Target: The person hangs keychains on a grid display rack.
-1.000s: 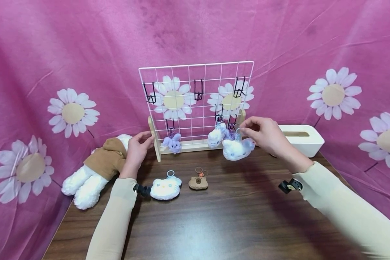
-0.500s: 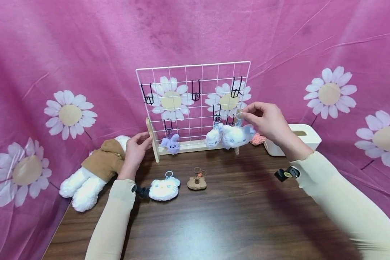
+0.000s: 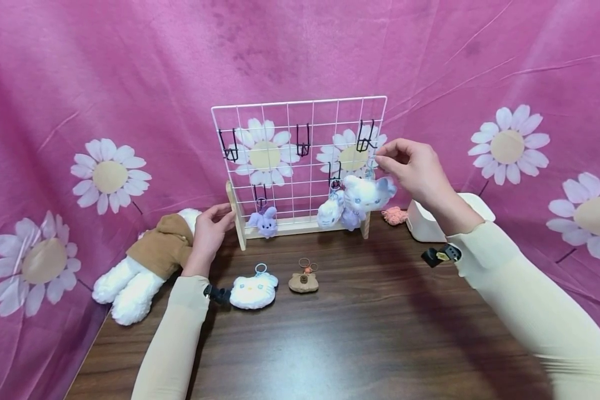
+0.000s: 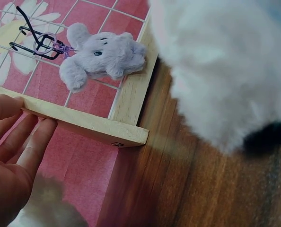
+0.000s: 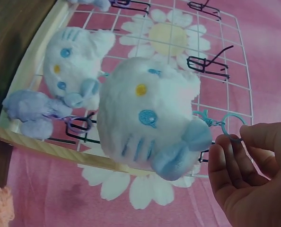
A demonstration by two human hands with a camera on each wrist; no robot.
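My right hand (image 3: 416,171) pinches the blue ring (image 5: 233,126) of a white plush cat keychain (image 3: 364,194) with a blue bow. The cat hangs from the ring in front of the right side of a white wire grid rack (image 3: 300,102). My left hand (image 3: 211,233) grips the rack's left wooden post (image 4: 79,116) between thumb and fingers. A purple bunny keychain (image 3: 266,223) hangs on a low left hook. Toward the right, a second white cat keychain (image 3: 328,214) and another purple plush (image 5: 34,112) hang low, partly overlapped by the held cat in the head view.
Black hooks (image 3: 303,145) sit along the upper grid. On the table lie a white cat keychain (image 3: 252,291) and a brown bear-like keychain (image 3: 303,282). A plush toy in a brown top (image 3: 160,250) lies left; a pink fuzzy item (image 3: 394,215) and white tissue box (image 3: 425,223) stand right.
My right hand has risen with the held cat keychain, from low by the rack's right post toward the upper right hook. My left hand stays on the left post.
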